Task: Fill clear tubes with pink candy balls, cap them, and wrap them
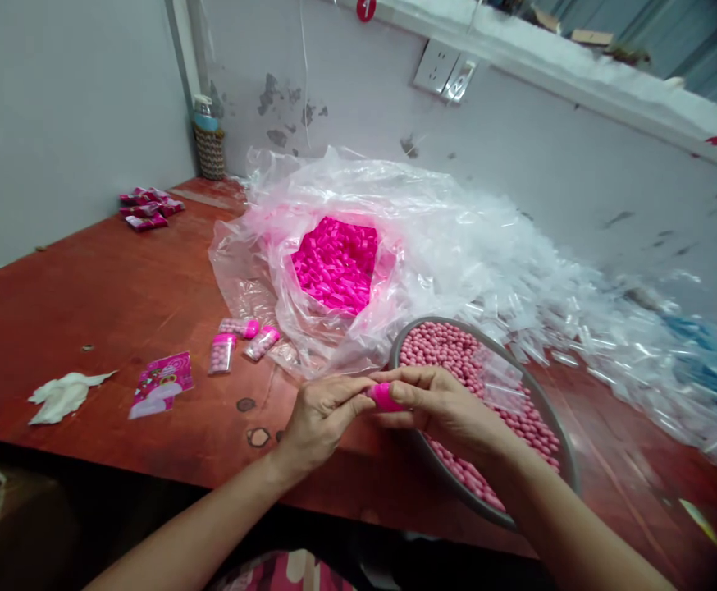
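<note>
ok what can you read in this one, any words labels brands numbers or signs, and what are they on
Nothing reads for certain.
Red round sticker on the white ledge: one white character, slanted and blurred; can't tell which letter or number.
Pink printed card on the table: print too small and blurred.
Small pink packets, back left: too blurred.
Held pink cap: no lettering can be made out.

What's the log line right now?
left hand: at pink cap; right hand: gripping same cap; basin: pink beads; three capped bottles: on table
</note>
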`<state>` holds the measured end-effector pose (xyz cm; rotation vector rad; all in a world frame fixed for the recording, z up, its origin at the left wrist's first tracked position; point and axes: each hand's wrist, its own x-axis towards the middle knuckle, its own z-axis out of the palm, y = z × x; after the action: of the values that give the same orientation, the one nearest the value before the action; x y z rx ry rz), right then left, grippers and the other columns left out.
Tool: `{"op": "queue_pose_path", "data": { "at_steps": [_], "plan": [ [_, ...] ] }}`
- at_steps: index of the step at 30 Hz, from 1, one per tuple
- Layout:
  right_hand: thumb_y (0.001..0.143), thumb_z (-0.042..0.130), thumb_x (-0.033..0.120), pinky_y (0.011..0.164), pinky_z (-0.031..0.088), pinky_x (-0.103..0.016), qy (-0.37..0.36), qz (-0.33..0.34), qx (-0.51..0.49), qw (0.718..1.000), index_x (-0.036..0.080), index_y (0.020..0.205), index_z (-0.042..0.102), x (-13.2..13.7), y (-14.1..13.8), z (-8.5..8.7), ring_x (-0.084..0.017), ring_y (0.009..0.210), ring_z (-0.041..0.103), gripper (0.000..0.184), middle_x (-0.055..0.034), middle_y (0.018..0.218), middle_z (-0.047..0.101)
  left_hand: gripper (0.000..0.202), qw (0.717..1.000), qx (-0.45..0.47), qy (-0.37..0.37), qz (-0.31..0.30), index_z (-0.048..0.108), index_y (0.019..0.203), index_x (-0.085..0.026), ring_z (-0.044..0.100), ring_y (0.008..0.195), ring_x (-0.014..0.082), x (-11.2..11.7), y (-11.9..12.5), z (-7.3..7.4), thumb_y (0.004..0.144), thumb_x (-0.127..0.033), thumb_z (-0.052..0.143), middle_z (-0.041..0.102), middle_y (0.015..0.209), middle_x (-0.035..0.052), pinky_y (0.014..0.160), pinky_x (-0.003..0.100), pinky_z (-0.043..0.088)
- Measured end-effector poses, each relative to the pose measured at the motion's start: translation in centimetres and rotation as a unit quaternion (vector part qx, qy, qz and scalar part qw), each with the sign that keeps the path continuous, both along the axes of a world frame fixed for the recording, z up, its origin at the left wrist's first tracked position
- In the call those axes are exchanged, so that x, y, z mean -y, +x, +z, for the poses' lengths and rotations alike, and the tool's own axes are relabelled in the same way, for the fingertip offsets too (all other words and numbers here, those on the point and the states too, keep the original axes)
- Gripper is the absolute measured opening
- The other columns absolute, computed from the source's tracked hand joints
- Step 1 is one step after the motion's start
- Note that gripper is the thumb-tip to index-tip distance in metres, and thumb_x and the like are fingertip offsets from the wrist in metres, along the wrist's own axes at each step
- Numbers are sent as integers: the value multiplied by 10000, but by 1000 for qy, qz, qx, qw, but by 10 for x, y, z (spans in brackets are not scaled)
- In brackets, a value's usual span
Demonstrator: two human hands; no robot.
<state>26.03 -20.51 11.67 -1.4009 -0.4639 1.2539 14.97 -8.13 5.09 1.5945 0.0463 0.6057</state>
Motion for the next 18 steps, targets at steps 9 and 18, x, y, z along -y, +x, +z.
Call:
{"op": "queue_pose_path", "data": {
  "at_steps": [9, 18],
  "plan": [
    [665, 685, 232, 676, 473, -239, 18, -68, -1, 998, 133, 787, 661, -15, -14, -19, -92, 661, 581, 159, -17, 733, 633, 208, 996, -43, 77, 27, 667, 943, -196, 615, 830, 178, -6, -4, -6, 801, -245, 523, 681, 914, 49, 759, 287, 478],
    [796, 525, 327, 696, 481, -306, -87, -82, 446, 887, 203, 984, 589, 51, 26, 1, -173, 829, 582, 234, -41, 934, 628, 253, 960, -153, 159, 171, 650, 950, -269, 547, 1047, 256, -70, -22, -35, 750, -377, 537, 625, 1093, -3, 922, 384, 430]
  ]
}}
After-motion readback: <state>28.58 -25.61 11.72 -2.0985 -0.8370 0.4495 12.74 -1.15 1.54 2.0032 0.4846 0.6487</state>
